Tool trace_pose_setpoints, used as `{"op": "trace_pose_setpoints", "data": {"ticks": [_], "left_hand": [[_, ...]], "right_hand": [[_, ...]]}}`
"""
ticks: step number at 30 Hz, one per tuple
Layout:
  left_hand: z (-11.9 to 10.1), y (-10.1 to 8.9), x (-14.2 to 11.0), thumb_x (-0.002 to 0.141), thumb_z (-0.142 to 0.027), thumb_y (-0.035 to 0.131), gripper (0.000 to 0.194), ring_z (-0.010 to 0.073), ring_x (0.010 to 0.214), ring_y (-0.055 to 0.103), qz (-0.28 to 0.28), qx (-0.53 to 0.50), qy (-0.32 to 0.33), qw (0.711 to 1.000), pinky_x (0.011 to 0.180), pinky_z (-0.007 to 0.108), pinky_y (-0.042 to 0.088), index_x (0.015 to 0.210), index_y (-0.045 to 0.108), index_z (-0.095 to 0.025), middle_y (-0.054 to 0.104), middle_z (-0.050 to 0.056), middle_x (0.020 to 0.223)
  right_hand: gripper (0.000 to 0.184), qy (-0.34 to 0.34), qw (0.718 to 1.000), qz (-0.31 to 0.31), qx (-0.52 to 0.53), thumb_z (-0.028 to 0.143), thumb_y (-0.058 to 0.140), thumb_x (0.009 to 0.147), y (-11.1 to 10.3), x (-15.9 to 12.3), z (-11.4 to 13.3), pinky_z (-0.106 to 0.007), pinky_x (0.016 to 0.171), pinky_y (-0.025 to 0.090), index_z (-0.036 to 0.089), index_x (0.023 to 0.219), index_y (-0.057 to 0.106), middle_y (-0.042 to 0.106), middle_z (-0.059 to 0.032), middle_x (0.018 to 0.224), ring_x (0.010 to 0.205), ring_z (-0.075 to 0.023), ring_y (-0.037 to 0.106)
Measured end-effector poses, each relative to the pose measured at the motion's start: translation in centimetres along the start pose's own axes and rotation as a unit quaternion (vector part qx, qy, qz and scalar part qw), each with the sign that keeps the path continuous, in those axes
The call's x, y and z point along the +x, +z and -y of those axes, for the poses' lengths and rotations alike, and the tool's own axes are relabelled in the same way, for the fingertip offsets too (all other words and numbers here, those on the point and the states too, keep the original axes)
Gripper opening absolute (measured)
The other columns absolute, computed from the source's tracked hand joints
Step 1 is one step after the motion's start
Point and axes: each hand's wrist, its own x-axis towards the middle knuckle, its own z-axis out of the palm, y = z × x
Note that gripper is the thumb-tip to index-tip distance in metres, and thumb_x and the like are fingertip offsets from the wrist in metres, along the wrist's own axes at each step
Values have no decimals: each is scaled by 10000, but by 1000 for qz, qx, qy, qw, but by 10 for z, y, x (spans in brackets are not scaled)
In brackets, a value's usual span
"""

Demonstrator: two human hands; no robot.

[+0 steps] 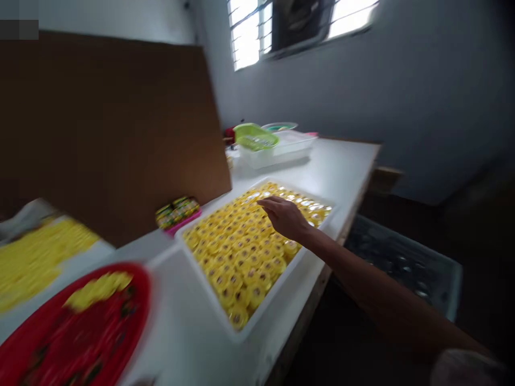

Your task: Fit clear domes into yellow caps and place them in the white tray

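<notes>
Reaching out over a long white table (346,166), the person's bare right hand (284,217) sits palm down just above a white rectangular plastic tray (193,273), its fingers fairly close together and nothing gripped; from where I stand, I can't quite tell whether the fingertips (261,201) touch what lies below. The tray is packed with round yellow caps with dark centres (241,252), lying in close rows. The left hand is out of view, so I cannot tell its state. Beside the tray's far corner, a pink tray (184,223) holds green-and-yellow packets (177,212) against an upright brown cardboard sheet (116,134). In the near left, a round red plastic tray (137,300) carries a blurred yellow heap (98,289). Farther along the table stands a clear plastic box (277,153) with a green plastic basket (255,136) on it.
</notes>
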Motion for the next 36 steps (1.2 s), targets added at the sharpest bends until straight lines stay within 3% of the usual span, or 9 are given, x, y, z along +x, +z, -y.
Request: {"op": "trace_pose_setpoints", "data": {"ticks": [4, 6, 9, 14, 23, 26, 29, 33, 36], "left_hand": [[42, -57, -26, 605, -424, 800, 369, 170, 643, 580, 13, -53, -45, 998, 594, 278, 511, 837, 649, -180, 621, 36, 742], [51, -72, -26, 593, -448, 790, 411, 125, 579, 549, 90, -127, 4, 988, 523, 211, 453, 835, 634, -155, 618, 35, 738], [54, -86, -23, 678, -408, 735, 345, 100, 581, 534, 107, -162, 62, 979, 506, 174, 407, 851, 624, -131, 615, 39, 763], [58, -108, -43, 738, -391, 673, 292, 117, 573, 526, 69, -88, 107, 988, 508, 198, 407, 839, 613, -124, 621, 50, 744], [84, -123, -60, 665, -434, 676, 329, 161, 602, 547, 39, -57, 68, 995, 573, 252, 436, 796, 623, -138, 631, 49, 697], [88, -128, -63, 709, -445, 640, 323, 180, 659, 563, 54, -32, 87, 994, 613, 266, 440, 842, 648, -150, 644, 54, 745], [87, -128, -64, 768, -433, 598, 317, 192, 705, 562, 82, -15, 124, 989, 649, 276, 439, 906, 670, -156, 649, 54, 775], [76, -119, -63, 812, -411, 577, 300, 196, 745, 557, 77, -51, 153, 984, 695, 280, 440, 943, 682, -163, 664, 60, 837], [67, -111, -61, 803, -398, 597, 281, 190, 711, 551, 55, -73, 174, 981, 671, 273, 440, 921, 680, -157, 664, 58, 808]], "right_hand": [[306, -218, 964, 29, 151, 68, 424, 861, 33, -61, 102, -304, 796, 482, 166, 1103, 584, 637, -106, 1037, 965, -190, 582], [277, -259, 939, 99, 202, 64, 425, 861, 57, -92, 140, -287, 767, 489, 165, 1050, 600, 642, -106, 999, 936, -183, 589], [220, -266, 909, 181, 266, 83, 438, 871, 95, -131, 185, -276, 758, 489, 152, 975, 619, 651, -99, 943, 895, -175, 601], [173, -273, 879, 230, 316, 110, 481, 869, 133, -156, 236, -266, 793, 466, 152, 967, 618, 653, -89, 924, 914, -169, 588], [120, -450, 829, 290, 162, 80, 501, 824, 175, -156, 289, -316, 819, 422, 112, 819, 616, 634, -101, 839, 834, -195, 569], [176, -382, 848, 289, 227, 96, 456, 858, 185, -157, 286, -302, 797, 433, 127, 813, 623, 638, -92, 834, 833, -182, 572], [195, -228, 860, 290, 353, 162, 435, 890, 187, -155, 282, -278, 763, 453, 143, 872, 627, 653, -69, 838, 808, -159, 588], [200, 1, 800, 331, 500, 267, 453, 891, 185, -148, 281, -242, 659, 489, 157, 847, 614, 653, -30, 764, 688, -130, 597], [179, 77, 773, 319, 543, 267, 467, 875, 184, -143, 280, -240, 659, 498, 163, 808, 595, 636, -17, 725, 688, -129, 593]]}}
